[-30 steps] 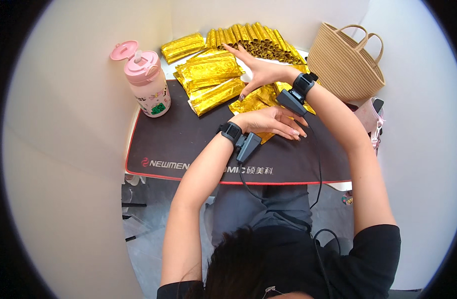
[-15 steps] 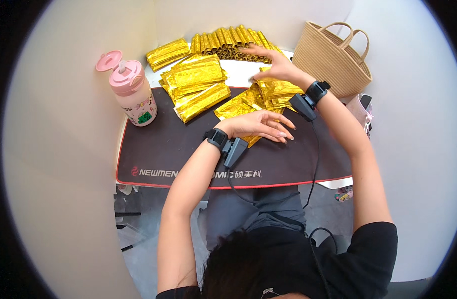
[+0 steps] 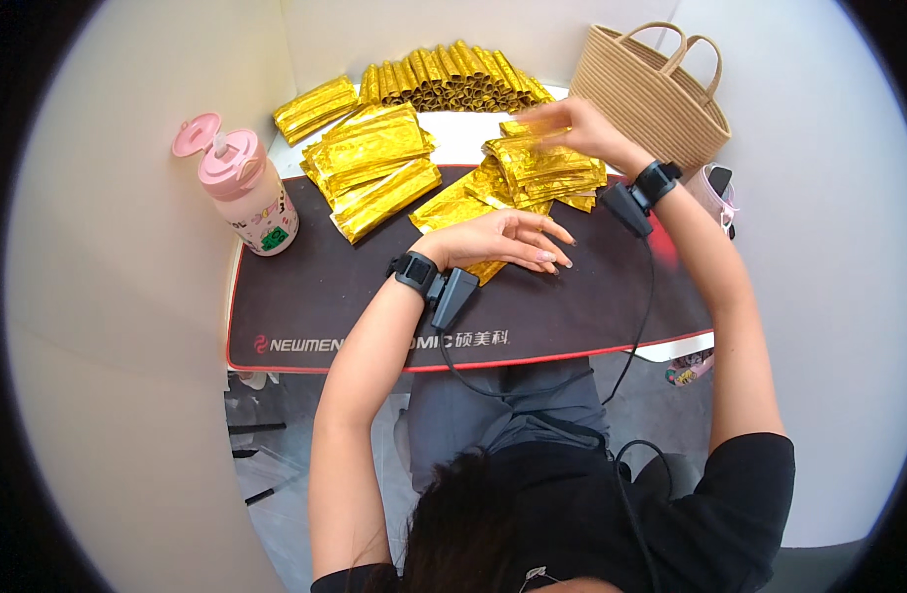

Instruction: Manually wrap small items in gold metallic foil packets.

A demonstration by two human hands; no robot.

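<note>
In the head view, a stack of gold foil sachets [image 3: 544, 170] is seen at the far middle of a dark desk mat [image 3: 325, 287], its long axis running left to right and tilted a little toward the near right. The right hand [image 3: 570, 127] is laid over the far edge of this stack, fingers spread and blurred; whether a sachet is pinched cannot be told. The left hand [image 3: 498, 240] is held flat and open, palm down, fingers pointing right, pressed on a lower pile of sachets [image 3: 453, 210] just near of the stack; nothing is gripped. Both wrists carry black bands with cabled boxes.

To the left, a second heap of gold sachets [image 3: 374, 168] lies slanted, with a smaller bundle [image 3: 315, 107] farther left. A row of gold rolls [image 3: 453, 87] is lined along the far wall. A pink lidded bottle [image 3: 248, 193] with a green label stands at the mat's left edge. A woven tan basket [image 3: 661, 94] sits at the far right.
</note>
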